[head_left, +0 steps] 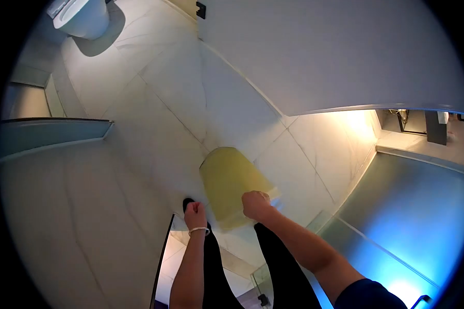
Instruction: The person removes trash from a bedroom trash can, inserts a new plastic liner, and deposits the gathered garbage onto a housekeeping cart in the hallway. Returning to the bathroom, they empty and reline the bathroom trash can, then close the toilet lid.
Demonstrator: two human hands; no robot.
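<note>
A thin, see-through yellow plastic bag (232,177) hangs spread out in front of my legs, its lower edge blurred. My right hand (255,204) is closed in a fist on the bag's near right edge. To the left of the bag, my left hand (195,214) is also closed, with the fingers curled in. Whether a bit of the bag or anything else is in that left hand cannot be made out. A white bracelet (199,231) circles my left wrist.
Marbled floor tiles (165,108) lie below. A toilet (85,20) stands at the far left. A large pale panel (335,56) fills the upper right, and frosted glass (407,195) runs along the right. A dark-edged panel (56,136) juts in from the left.
</note>
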